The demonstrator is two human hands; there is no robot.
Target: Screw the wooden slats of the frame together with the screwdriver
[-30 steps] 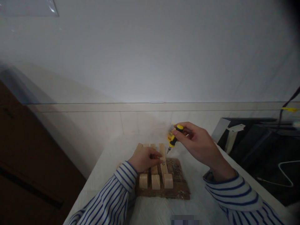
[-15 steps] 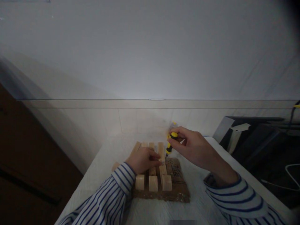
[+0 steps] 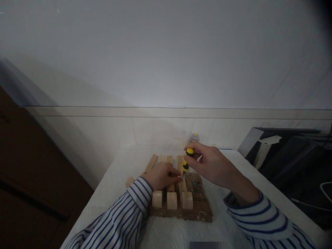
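Observation:
My right hand point(image 3: 214, 164) grips a yellow-and-black screwdriver point(image 3: 185, 166), its shaft pointing down. The tip meets a small shiny metal piece point(image 3: 182, 178) on the right-hand wooden strip point(image 3: 182, 187). My left hand point(image 3: 161, 175) pinches that piece between thumb and fingertips; its exact kind is too small to tell. Several wooden strips lie side by side under my left hand, partly hidden by it. Rounded wooden blocks point(image 3: 187, 200) stand at their near ends. Beneath them lies a worn brown slab point(image 3: 203, 207) with dark handwriting.
A slanted wooden strip point(image 3: 151, 163) and a round wooden piece point(image 3: 129, 182) lie left of the slab. A small clear container with yellow point(image 3: 194, 137) stands at the back of the white-covered table point(image 3: 109, 193). Dark panels point(image 3: 287, 155) lean at right; a brown cabinet point(image 3: 33, 173) is left.
The screwdriver has come down and slightly left, its tip now at the small metal piece. My left hand keeps its pinch. The whole view has shifted slightly.

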